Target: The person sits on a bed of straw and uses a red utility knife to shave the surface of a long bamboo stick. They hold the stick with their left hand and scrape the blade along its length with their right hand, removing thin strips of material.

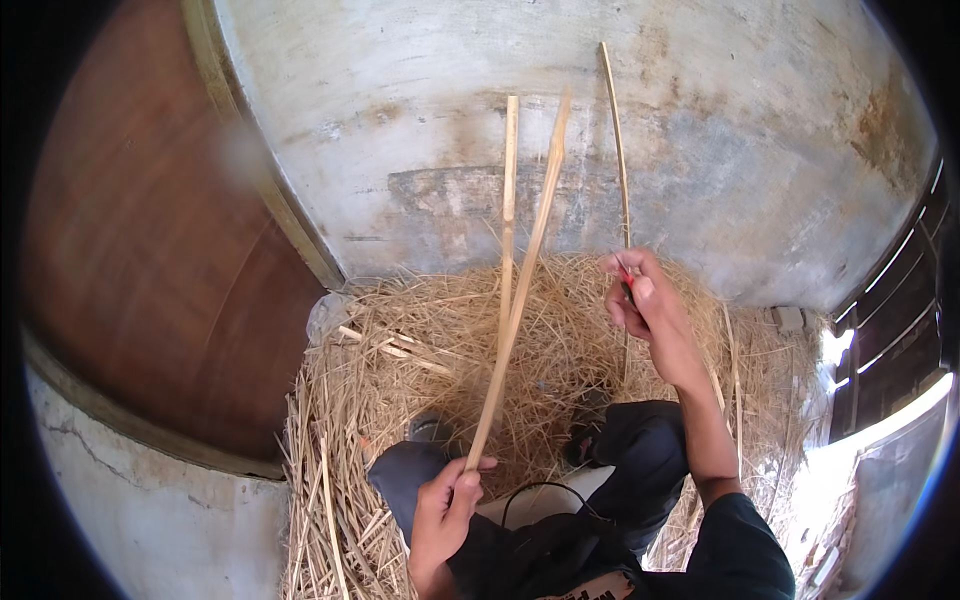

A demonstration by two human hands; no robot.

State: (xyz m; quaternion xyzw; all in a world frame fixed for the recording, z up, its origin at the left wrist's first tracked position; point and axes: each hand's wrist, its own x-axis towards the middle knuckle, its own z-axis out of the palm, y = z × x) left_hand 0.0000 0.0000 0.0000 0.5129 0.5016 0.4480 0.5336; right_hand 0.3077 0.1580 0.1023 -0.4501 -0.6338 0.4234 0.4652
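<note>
My left hand [445, 515] is closed round the lower end of a long split bamboo strip [533, 250], which slants up and away from me. Its far end is blurred by motion. To the right and higher up, my right hand [648, 305] is closed on a small red-and-black tool [627, 280]. The fingers cover most of it, and I cannot make out its working end. The tool and the held strip are apart. Just beyond the strip, another flat bamboo strip [509, 180] stands against the wall.
A thin strip [618, 150] leans on the stained wall [750, 120] behind my right hand. Shavings and cut strips [400, 300] cover the floor around my feet. At the left is a brown panel [150, 250] in a wooden frame; dark slats [890, 320] edge the right side.
</note>
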